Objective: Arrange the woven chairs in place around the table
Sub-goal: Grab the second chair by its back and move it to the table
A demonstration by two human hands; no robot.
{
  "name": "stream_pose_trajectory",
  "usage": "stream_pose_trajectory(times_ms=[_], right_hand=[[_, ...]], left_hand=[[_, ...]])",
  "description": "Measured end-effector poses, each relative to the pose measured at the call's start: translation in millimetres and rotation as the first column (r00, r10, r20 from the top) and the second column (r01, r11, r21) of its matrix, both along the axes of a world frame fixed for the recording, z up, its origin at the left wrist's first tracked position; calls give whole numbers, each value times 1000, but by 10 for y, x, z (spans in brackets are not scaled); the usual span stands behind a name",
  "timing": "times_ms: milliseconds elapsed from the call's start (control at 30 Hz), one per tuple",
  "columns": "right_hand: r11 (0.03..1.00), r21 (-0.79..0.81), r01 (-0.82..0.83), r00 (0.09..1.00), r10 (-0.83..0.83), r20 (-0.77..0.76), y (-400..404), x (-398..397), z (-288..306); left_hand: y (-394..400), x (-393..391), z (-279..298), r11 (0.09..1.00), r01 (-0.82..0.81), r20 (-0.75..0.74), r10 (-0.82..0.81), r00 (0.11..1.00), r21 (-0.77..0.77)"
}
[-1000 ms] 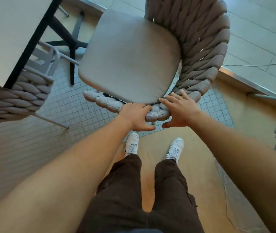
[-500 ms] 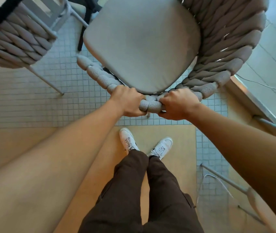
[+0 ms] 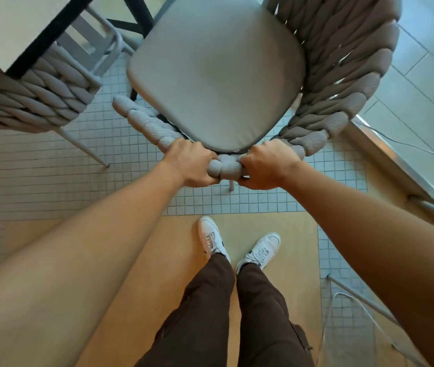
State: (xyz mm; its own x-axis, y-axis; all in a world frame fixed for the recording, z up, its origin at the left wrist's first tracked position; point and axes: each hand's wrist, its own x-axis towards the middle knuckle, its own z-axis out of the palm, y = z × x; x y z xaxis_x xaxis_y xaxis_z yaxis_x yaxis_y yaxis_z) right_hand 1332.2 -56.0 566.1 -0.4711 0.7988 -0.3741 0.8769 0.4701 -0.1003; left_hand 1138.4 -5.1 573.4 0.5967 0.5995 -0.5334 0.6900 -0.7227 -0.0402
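A grey woven chair (image 3: pixel 343 75) with a flat grey seat cushion (image 3: pixel 215 75) stands right in front of me. My left hand (image 3: pixel 190 164) and my right hand (image 3: pixel 268 165) are both closed around the thick braided top rail of its back (image 3: pixel 226 166), close together. A pale table (image 3: pixel 12 25) with a black edge fills the top left corner. A second woven chair (image 3: pixel 30 99) is tucked under that table, to the left of the one I hold.
The floor is small grey tiles with tan panels. My white shoes (image 3: pixel 211 238) stand on a tan panel just behind the chair. A metal threshold (image 3: pixel 385 154) and a thin cable run at the right. Metal legs of another chair (image 3: pixel 364 303) show at lower right.
My right hand went from lying open on the chair's rail to gripping it. The table has come back into view at top left and the chair sits nearer to it.
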Motion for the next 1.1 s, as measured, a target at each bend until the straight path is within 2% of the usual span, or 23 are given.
stream_pose_trajectory(times_ms=[267,400,567,733,833,1000,1100], right_hand=[[1000,-24,-12,1000,11,-10,320,-283,15],[995,-17,-100,995,99,-25,338,-172,-21],[975,-58,-216,976,214,-37,509,444,66],[951,-106,-292,956,293,-6,733,1230,243],[927,-87,-365,930,368,21,881,1542,291],[943,-64,-328,942,331,56,1042,1794,238],[964,-71,-255,957,263,126,1100,1748,166]], left_hand=[[333,-298,-32,1000,24,13,-24,1000,-1],[331,-248,-26,1000,0,30,0,1000,1],[166,124,64,974,-191,109,204,973,-121],[-169,753,-1,943,-316,212,332,919,-108],[-310,1180,-39,897,-433,209,441,873,-88],[-310,1486,-111,792,-610,180,603,777,-20],[-259,1428,-150,813,-581,148,580,801,-41]])
